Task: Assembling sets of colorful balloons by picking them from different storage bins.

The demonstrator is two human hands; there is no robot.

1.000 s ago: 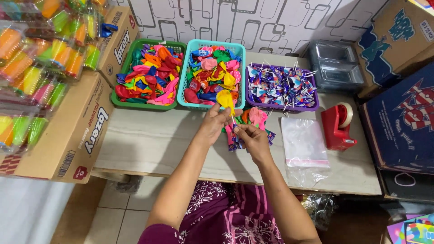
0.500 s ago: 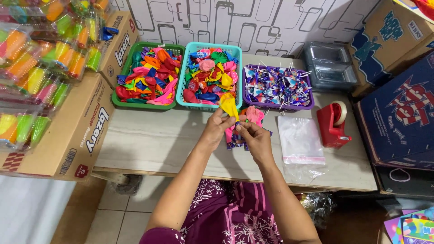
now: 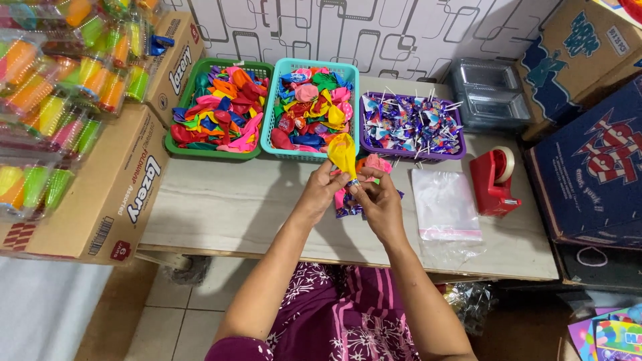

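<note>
I saw both hands meeting over the table's (image 3: pixel 221 207) middle. Left hand (image 3: pixel 319 194) and right hand (image 3: pixel 378 200) both pinched the neck of a yellow balloon (image 3: pixel 342 155), held upright just near of the teal basket (image 3: pixel 274 127). Under them lay small wrapped sweets (image 3: pixel 348 206). Clear bags (image 3: pixel 444 204) sat right, red tape dispenser (image 3: pixel 491 179) farther right.

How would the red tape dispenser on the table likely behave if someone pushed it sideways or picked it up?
The red tape dispenser sits on a broad flat base on the table, so it would probably slide rather than tip or roll. Its chunky moulded body looks rigid, not floppy. It may feel fairly heavy for its size, though the picture cannot settle that.
</note>
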